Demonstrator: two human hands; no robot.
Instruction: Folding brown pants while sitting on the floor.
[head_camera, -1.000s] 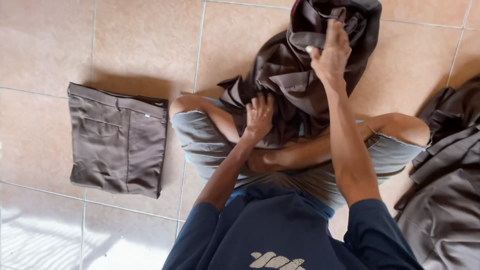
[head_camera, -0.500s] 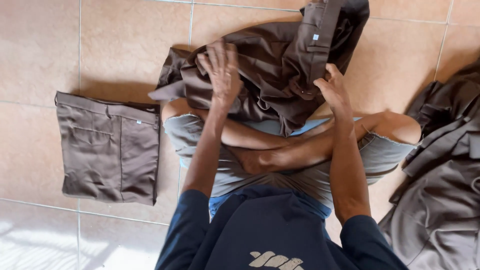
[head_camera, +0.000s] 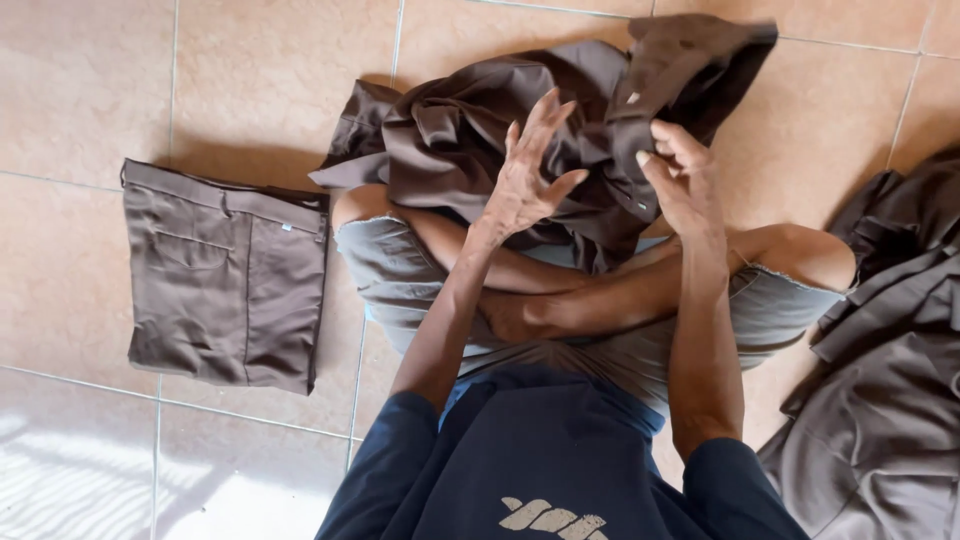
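Crumpled brown trousers (head_camera: 470, 140) are touched by left hand (head_camera: 525, 175), fingers spread. Right hand (head_camera: 685, 185), fingers curled, is clamped on their edge. Folded trousers (head_camera: 225, 275) lie left of them.

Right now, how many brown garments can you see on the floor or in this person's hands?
3, perhaps more: folded trousers at left, a crumpled garment at both hands, and a heap at right, possibly several pieces.

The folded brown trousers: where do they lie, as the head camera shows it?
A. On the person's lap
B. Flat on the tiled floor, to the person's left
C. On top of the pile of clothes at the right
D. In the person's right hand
B: the folded brown trousers lie flat on the tiled floor at the left, apart from both hands.
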